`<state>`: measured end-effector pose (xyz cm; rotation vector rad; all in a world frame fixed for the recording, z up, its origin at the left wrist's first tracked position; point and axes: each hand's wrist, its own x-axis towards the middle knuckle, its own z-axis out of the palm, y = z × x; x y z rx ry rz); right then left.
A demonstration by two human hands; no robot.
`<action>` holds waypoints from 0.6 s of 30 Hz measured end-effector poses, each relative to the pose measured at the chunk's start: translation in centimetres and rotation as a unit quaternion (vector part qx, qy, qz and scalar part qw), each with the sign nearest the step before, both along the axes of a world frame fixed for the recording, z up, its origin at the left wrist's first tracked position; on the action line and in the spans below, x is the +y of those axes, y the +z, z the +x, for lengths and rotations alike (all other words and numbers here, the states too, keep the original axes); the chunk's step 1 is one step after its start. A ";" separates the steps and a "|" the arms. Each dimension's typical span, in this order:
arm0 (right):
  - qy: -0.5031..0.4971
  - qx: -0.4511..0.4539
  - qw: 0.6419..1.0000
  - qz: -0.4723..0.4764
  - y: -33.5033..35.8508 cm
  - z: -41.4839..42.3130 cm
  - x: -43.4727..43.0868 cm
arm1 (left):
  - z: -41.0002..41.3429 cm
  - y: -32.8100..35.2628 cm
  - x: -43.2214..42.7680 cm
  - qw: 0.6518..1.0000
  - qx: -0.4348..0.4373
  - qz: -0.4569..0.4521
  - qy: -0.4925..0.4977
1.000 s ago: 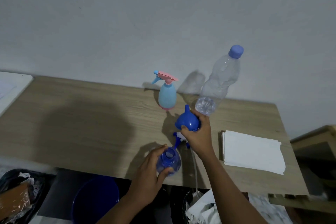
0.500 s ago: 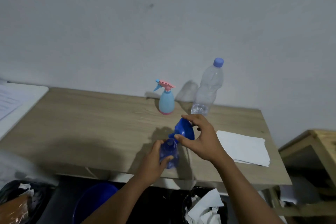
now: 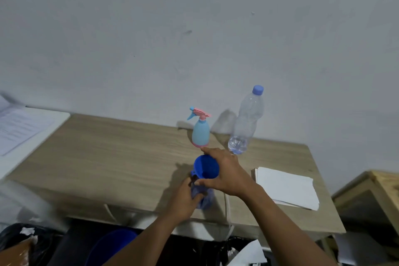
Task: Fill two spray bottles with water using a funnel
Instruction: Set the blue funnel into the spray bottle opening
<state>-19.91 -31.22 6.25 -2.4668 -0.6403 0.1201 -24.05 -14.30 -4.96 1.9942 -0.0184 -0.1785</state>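
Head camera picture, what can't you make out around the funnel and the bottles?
- Neck of the dark blue bottle: hidden by the left hand and the funnel, so whether the spout is seated is unclear.
- Funnel's far rim: covered by the right hand.
- Water bottle: its level is hard to tell.
- Papers at left: blurred, cut off.

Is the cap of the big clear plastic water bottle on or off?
On. The clear plastic water bottle stands upright by the wall with its blue cap on its neck.
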 end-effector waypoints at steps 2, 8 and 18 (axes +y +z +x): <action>0.002 -0.001 1.000 0.009 0.0 -0.1 0.0 | 0.0 0.3 -0.1 1.000 -0.006 -0.002 -0.001; -0.004 0.011 0.999 0.049 -0.7 -0.1 0.1 | -0.5 0.7 -0.1 0.999 0.003 -0.034 0.020; -0.237 0.017 0.933 0.269 -0.2 3.7 -4.1 | 4.1 2.1 7.3 0.989 -0.034 0.134 0.050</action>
